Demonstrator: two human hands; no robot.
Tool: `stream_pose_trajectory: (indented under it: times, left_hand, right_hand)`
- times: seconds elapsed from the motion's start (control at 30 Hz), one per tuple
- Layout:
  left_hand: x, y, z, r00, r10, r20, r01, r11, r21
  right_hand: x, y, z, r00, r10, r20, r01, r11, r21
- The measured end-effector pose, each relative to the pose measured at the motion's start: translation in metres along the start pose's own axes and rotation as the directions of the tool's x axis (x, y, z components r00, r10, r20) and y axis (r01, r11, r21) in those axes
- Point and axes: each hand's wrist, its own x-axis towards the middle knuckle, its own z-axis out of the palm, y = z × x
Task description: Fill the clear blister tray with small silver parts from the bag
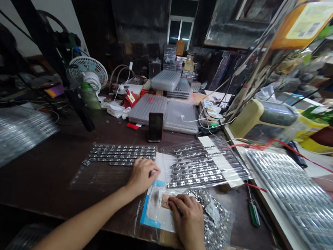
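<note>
My left hand (142, 175) is closed in a pinch beside the right end of a clear ribbed tray (100, 175) filled in part with rows of small metal parts (123, 152). What its fingertips hold is too small to make out. My right hand (188, 217) is closed too, its fingertips at a small copper-coloured block (166, 201) on a white sheet with blue edges (152, 221). Anything between those fingers is hidden. Right beside this hand lies a clear bag of loose shiny metal parts (217, 230). Another clear tray with metal parts (197, 170) lies beyond my hands.
A phone (155, 127) stands upright past the trays. Clear trays are stacked at the back (148, 110), at the left (10, 138) and at the right (296, 202). A green-handled screwdriver (253, 212) lies right of the bag. A white fan (88, 73) stands at the back left.
</note>
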Motion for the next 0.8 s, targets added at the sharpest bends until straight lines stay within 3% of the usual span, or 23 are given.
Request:
stream_pose_trajectory:
  times: [0.1,0.2,0.3,0.37,0.5,0.6,0.67,0.8]
  left_hand:
    - [0.001,0.032,0.015,0.993,0.054,0.107,-0.045,0.995,-0.084]
    - [0.0,0.046,0.024,0.991,0.033,0.127,-0.019,0.994,-0.11]
    - [-0.002,0.039,0.021,0.991,-0.041,0.131,0.066,0.979,-0.191]
    - [-0.004,0.028,0.015,0.981,-0.112,0.157,0.159,0.929,-0.333]
    - [-0.014,0.008,0.006,0.931,-0.214,0.297,0.359,0.697,-0.621]
    - [-0.023,0.002,0.005,0.893,-0.255,0.371,0.447,0.597,-0.666]
    - [-0.028,0.003,0.006,0.896,-0.267,0.355,0.442,0.617,-0.652]
    - [-0.032,0.014,0.011,0.93,-0.25,0.268,0.362,0.742,-0.564]
  right_hand:
    - [0.001,-0.002,-0.001,1.0,-0.018,-0.023,0.018,1.0,-0.008]
    - [0.001,-0.005,-0.002,0.998,-0.03,-0.05,0.029,0.999,-0.016]
    - [0.0,-0.005,-0.003,0.998,-0.032,-0.051,0.03,0.999,-0.028]
    - [0.001,-0.006,-0.003,0.999,-0.033,-0.043,0.031,0.999,-0.034]
    - [0.003,-0.009,-0.002,0.999,-0.036,-0.015,0.034,0.997,-0.071]
    - [0.003,-0.006,-0.003,0.999,-0.047,0.008,0.047,0.991,-0.128]
    - [0.001,0.003,-0.007,0.997,-0.073,0.02,0.076,0.978,-0.194]
    - [-0.01,0.034,-0.022,0.977,-0.203,0.072,0.215,0.904,-0.37]
